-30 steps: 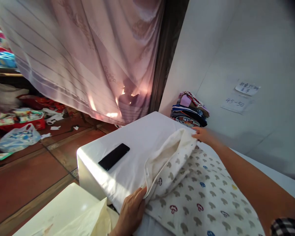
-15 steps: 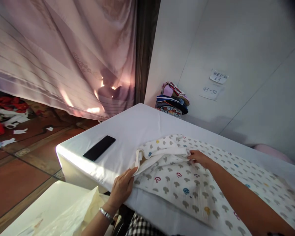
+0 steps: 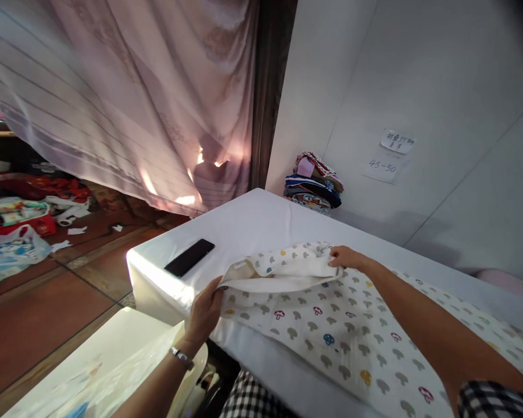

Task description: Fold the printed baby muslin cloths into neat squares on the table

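A white cloth (image 3: 296,313) printed with grey, red, blue and yellow mushrooms lies across the white table, and its full shape is hidden in folds. My left hand (image 3: 206,306) grips its near left corner, fingers wrapped over the edge. Farther right, my right hand (image 3: 346,258) pinches the upper edge. Between the two hands the edge is lifted and gapes a little, showing the plain white inside. A black phone (image 3: 190,258) lies on the table beyond my left hand.
The white-covered table (image 3: 253,217) meets a pale wall with paper notes (image 3: 381,169). A stack of folded clothes (image 3: 312,183) stands at its back edge. At lower left is a white surface with clear plastic (image 3: 131,363). A curtain (image 3: 157,98) hangs behind; bags (image 3: 15,252) lie on the floor.
My left hand has drawn the cloth's corner to the left. My right hand has risen slightly along the upper edge, and the opening between them is wider. The view has turned left.
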`<state>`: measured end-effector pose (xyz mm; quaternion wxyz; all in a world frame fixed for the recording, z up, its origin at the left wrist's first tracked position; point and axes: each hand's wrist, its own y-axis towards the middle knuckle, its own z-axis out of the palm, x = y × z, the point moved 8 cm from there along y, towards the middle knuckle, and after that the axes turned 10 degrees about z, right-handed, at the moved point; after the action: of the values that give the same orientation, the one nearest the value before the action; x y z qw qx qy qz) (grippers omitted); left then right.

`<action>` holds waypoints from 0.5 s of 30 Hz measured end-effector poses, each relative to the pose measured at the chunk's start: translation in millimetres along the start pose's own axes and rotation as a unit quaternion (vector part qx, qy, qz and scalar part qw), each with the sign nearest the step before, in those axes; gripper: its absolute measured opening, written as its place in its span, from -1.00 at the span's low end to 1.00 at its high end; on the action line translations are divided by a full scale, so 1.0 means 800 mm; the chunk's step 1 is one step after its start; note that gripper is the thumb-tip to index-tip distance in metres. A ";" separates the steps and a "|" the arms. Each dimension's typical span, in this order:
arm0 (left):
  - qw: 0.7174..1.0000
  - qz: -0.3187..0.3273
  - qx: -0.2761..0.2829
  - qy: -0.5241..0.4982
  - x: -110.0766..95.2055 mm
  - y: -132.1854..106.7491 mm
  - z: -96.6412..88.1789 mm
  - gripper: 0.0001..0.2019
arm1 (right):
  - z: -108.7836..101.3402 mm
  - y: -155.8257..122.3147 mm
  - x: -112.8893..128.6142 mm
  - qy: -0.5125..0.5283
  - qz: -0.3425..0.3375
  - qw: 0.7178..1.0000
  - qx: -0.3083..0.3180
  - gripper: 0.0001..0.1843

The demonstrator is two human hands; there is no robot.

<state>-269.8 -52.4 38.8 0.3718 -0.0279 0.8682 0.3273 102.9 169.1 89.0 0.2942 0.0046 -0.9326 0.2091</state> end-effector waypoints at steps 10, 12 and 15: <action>0.972 -0.111 -0.189 -0.080 -0.009 0.073 -0.062 -0.64 | -0.209 -0.018 0.180 0.070 -0.120 0.914 -0.381 -0.89; 0.969 -0.130 -0.193 -0.082 -0.002 0.081 -0.053 -0.66 | -0.201 0.002 0.209 0.144 -0.114 0.935 -0.305 -0.83; 0.968 -0.158 -0.179 -0.075 0.015 0.081 -0.033 -0.67 | -0.182 0.030 0.249 0.287 -0.121 0.924 -0.224 -0.70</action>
<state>-313.7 -15.1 79.8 0.4716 -0.2058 0.7500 0.4156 14.3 270.9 296.8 0.5654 -0.0086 -0.8232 -0.0498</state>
